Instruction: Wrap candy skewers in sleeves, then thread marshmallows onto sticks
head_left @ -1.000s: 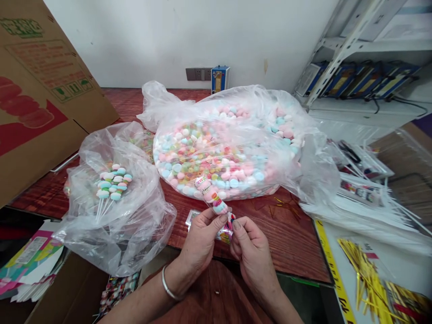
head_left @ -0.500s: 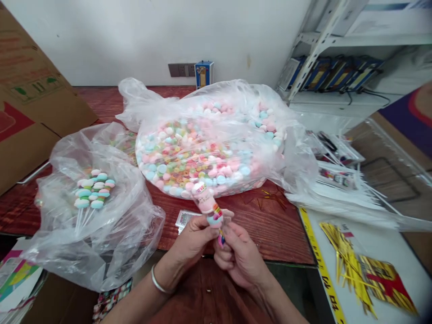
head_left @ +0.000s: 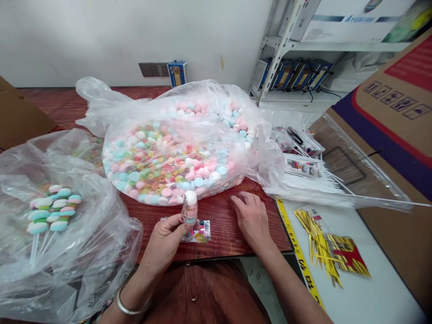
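Observation:
My left hand is closed round a candy skewer in a clear printed wrapper, held upright over the red wooden table. My right hand lies open, palm down, on the table, its fingertips at some thin gold twist ties near the big bag's edge. Just behind both hands sits a large clear plastic bag full of pastel pink, blue and white candies. A small printed wrapper lies flat on the table by my left hand.
A second clear bag at the left holds finished candy skewers. At the right are a pack of white sticks, a pack of gold twist ties on a white surface, a cardboard box and metal shelving.
My right hand has let go of the skewer and moved right onto the table by the twist ties. My left hand keeps the skewer, now upright. The view has swung to the right.

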Demonstrator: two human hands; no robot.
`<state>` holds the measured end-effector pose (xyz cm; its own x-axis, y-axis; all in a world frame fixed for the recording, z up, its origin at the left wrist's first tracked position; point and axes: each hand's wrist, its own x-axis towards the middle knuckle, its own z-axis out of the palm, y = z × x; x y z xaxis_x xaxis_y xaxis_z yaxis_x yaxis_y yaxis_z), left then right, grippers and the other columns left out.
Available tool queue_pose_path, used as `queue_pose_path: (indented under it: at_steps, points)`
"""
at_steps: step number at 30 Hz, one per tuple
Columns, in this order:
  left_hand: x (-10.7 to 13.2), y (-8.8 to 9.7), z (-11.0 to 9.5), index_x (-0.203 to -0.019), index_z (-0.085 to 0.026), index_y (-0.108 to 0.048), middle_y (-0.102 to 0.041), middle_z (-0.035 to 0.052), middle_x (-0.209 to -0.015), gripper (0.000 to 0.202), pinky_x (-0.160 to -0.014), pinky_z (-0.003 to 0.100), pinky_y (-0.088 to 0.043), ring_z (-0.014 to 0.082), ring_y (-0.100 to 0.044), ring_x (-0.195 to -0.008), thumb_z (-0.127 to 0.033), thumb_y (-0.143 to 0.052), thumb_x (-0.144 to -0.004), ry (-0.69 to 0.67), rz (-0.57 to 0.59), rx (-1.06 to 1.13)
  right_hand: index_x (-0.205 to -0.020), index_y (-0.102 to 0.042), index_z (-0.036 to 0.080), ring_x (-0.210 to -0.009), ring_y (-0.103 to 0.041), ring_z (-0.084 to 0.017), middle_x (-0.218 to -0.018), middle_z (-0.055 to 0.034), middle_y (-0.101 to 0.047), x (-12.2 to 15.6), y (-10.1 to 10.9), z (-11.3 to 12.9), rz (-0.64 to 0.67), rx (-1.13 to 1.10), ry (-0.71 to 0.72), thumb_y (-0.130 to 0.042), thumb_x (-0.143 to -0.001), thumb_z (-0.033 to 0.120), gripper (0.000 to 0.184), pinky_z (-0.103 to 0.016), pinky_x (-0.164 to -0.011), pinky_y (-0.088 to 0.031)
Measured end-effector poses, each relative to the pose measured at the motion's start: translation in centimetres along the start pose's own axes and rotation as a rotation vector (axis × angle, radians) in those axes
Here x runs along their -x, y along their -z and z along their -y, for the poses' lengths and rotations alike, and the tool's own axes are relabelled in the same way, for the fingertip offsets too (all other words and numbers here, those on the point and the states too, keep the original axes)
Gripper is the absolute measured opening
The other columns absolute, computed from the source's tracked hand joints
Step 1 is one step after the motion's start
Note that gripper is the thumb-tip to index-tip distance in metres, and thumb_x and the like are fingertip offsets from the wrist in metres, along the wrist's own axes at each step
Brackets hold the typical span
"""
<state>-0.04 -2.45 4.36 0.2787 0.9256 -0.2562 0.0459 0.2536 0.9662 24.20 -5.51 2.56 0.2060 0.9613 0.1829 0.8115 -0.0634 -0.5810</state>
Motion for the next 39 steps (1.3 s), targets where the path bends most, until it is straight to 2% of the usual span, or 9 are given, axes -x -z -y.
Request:
queue_pose_path:
  at_steps: [5, 11, 13, 16, 21, 27, 33, 37, 39]
  points:
    - [0.3, 0.7, -1.2, -0.076, -0.018, -0.073, -0.066, 0.0009, -0.073, 0.027, -0.068, 0.025, -0.042, 0.0162, -0.056, -0.071, -0.042, -0.065, -0.086, -0.085, 0.019, -0.25, -0.089, -0.071, 0.02, -0.129, -0.042, -0.031, -0.138, -0.0139, -0.058, -2.8, -1.0, -2.0, 0.062, 0.184, 0.211, -0.053, -0.092, 0.013, 0.019, -0.048, -0.102, -0.033]
    - [0.2, 0.8, -2.1, -0.083, -0.019, -0.069, -0.064, 0.0041, -0.085, 0.024, -0.072, 0.025, -0.046, 0.0174, -0.059, -0.079, -0.028, -0.05, -0.094, -0.322, -0.051, -0.528, -0.087, -0.064, 0.015, -0.104, -0.058, -0.028, -0.11, -0.0185, -0.067, -2.5, -1.4, -1.2, 0.011, 0.191, 0.199, -0.046, -0.092, 0.009, 0.019, -0.041, -0.089, -0.041]
    - [0.1, 0.8, -1.8, -0.087, -0.018, -0.069, -0.063, 0.0061, -0.09, 0.026, -0.076, 0.026, -0.047, 0.0175, -0.06, -0.084, -0.02, -0.045, -0.095, -0.428, -0.084, -0.646, -0.086, -0.059, 0.016, -0.089, -0.061, -0.025, -0.097, -0.0158, -0.068, -1.6, -1.0, -0.1, -0.039, 0.141, 0.139, -0.041, -0.096, 0.014, 0.02, -0.037, -0.079, -0.045]
    - [0.0, 0.5, -1.2, -0.097, -0.017, -0.07, -0.061, 0.006, -0.088, 0.029, -0.074, 0.026, -0.048, 0.0165, -0.059, -0.081, -0.01, -0.041, -0.095, -0.557, -0.122, -0.845, -0.088, -0.051, 0.02, -0.063, -0.058, -0.016, -0.073, -0.0023, -0.062, 0.2, -0.4, 2.8, -0.059, -0.016, 0.062, -0.033, -0.104, 0.024, 0.024, -0.026, -0.06, -0.044]
    - [-0.3, -1.0, -0.4, -0.099, -0.018, -0.068, -0.062, 0.005, -0.081, 0.026, -0.07, 0.027, -0.048, 0.0167, -0.059, -0.074, -0.013, -0.042, -0.098, -0.69, -0.186, -1.026, -0.085, -0.05, 0.022, -0.051, -0.05, -0.012, -0.059, 0.0052, -0.052, 2.2, -1.0, 8.2, 0.093, -0.657, -0.142, -0.041, -0.103, 0.04, 0.026, -0.023, -0.051, -0.038]
    - [-0.1, -1.6, -0.1, -0.125, -0.019, -0.062, -0.068, 0.007, -0.086, 0.031, -0.068, 0.027, -0.047, 0.0178, -0.061, -0.074, -0.018, -0.047, -0.098, -0.798, -0.248, -1.0, -0.082, -0.054, 0.021, -0.058, -0.057, -0.015, -0.069, -0.0012, -0.064, 1.8, -3.0, 9.5, 0.094, -0.561, -0.12, -0.046, -0.1, 0.039, 0.027, -0.025, -0.052, -0.035]
    - [-0.3, -1.7, -1.2, -0.107, -0.018, -0.072, -0.07, 0.0084, -0.09, 0.027, -0.079, 0.029, -0.049, 0.0187, -0.063, -0.087, -0.015, -0.049, -0.095, -0.654, -0.236, -0.633, -0.091, -0.057, 0.02, -0.063, -0.067, -0.019, -0.076, -0.0046, -0.072, 2.2, -3.7, 9.4, -0.066, -0.321, 0.016, -0.043, -0.101, 0.033, 0.022, -0.027, -0.055, -0.041]
    - [-1.1, -2.8, -1.9, -0.086, -0.018, -0.073, -0.067, 0.0024, -0.078, 0.009, -0.068, 0.026, -0.046, 0.0152, -0.059, -0.072, -0.024, -0.065, -0.084, -0.224, -0.256, -0.052, -0.092, -0.058, 0.02, -0.064, -0.07, -0.021, -0.081, -0.0076, -0.074, 2.1, -4.4, 9.6, -0.179, -0.235, 0.079, -0.042, -0.101, 0.034, 0.023, -0.027, -0.053, -0.042]
    - [-1.4, -3.5, -2.2, -0.084, -0.016, -0.071, -0.062, -0.0003, -0.071, 0.017, -0.059, 0.022, -0.04, 0.0106, -0.05, -0.06, -0.031, -0.074, -0.077, -0.05, -0.2, 0.292, -0.092, -0.057, 0.02, -0.064, -0.07, -0.02, -0.081, -0.0071, -0.074, 1.9, -4.5, 9.7, -0.179, -0.282, 0.05, -0.043, -0.101, 0.036, 0.022, -0.026, -0.053, -0.043]
